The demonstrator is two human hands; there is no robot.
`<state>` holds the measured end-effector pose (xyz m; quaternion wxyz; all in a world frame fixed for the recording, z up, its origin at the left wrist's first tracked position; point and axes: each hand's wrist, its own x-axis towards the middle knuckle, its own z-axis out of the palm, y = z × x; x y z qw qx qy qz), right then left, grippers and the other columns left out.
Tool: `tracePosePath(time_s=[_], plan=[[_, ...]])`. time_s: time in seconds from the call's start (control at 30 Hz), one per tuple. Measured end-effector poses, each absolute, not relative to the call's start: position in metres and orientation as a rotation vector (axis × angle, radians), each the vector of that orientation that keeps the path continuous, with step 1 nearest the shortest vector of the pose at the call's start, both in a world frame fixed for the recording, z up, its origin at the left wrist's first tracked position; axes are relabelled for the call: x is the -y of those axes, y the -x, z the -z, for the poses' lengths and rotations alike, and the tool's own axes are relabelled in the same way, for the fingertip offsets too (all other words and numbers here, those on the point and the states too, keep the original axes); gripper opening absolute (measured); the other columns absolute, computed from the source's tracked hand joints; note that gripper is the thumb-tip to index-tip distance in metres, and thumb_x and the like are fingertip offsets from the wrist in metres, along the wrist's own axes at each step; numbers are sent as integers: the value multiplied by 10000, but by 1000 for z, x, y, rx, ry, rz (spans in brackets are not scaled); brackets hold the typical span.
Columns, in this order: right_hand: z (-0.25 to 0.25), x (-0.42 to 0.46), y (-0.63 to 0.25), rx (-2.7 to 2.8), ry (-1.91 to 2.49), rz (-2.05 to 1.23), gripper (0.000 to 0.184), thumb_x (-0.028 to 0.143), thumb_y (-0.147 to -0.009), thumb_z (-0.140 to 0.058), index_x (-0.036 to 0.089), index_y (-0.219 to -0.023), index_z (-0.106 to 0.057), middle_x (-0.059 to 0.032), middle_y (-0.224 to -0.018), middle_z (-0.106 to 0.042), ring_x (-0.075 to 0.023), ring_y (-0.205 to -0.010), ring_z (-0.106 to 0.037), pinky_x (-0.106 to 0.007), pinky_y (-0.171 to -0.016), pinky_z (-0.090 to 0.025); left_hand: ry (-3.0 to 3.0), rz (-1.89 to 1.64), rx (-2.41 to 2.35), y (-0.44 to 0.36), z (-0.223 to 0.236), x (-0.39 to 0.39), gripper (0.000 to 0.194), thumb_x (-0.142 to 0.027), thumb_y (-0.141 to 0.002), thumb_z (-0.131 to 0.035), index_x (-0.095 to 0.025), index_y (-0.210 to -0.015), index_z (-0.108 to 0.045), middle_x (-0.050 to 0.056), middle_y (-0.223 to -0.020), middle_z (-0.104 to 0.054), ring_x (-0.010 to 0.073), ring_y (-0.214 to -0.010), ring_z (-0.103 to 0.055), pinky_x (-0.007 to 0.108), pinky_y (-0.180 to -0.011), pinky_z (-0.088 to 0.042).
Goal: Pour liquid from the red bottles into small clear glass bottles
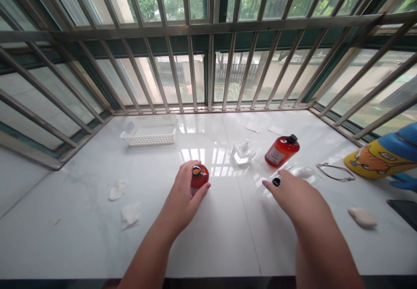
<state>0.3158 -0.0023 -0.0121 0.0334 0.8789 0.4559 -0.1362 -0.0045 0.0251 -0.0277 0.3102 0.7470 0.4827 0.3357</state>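
Leftmost, fingers of the left hand clamped around a slightly tilted amber bottle, open neck up, on the white surface; farther right, fingers of the right hand pinched together on a small black cap, well apart from the bottle.

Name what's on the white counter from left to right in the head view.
White plastic basket → amber bottle in the left hand → clear glass object → labelled red-amber bottle → thin wire loop → yellow printed item
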Motion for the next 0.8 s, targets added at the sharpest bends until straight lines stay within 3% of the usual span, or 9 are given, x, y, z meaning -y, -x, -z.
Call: tracePosePath(time_s=[0.23,0.33,0.47,0.63,0.8], plan=[[44,-8,-325,-1413,-2583,450,342,410,-1077,-554,120,-1199,-689,-219,-1116,-766,-398,-1022,-772,-445,-782,-552,-1988,-878,-1239,4,29,-25,478,-432,-1105,-599,-385,-1550,-432,80,-1632,-455,303,-1523,-478,512,-1238,-504],[39,-10,-320,-1547,-2535,502,266,330,-1069,-580,168,-1240,-704,-156,-1118,-786,-353,-1062,-771,-407,-811,-538,-1986,-869,-1228,5,29,-26,483,-436,-1113,-583,-366,-1564,-426,102,-1641,-445,318,-1526,-477,524,-1232,-510],[29,-11,-308,-1755,-2486,586,277,361,-1047,-661,265,-1306,-680,-54,-1136,-799,-265,-1029,-767,-345,-767,-521,-1991,-865,-1223,4,29,-25,485,-430,-1120,-576,-358,-1570,-412,109,-1647,-433,311,-1544,-452,530,-1255,-486],[37,-7,-316,-1581,-2648,353,463,462,-1010,-664,177,-1374,-641,-160,-1129,-788,-367,-1030,-767,-407,-746,-518,-1989,-860,-1225,4,29,-25,482,-430,-1119,-576,-365,-1567,-411,106,-1645,-434,309,-1539,-457,529,-1248,-494],[50,-8,-321,-1569,-2564,431,374,414,-965,-705,143,-1223,-702,-175,-1032,-776,-372,-967,-773,-398,-723,-510,-1995,-874,-1219,3,28,-25,477,-422,-1115,-585,-346,-1558,-423,114,-1633,-440,321,-1534,-460,553,-1261,-480]])
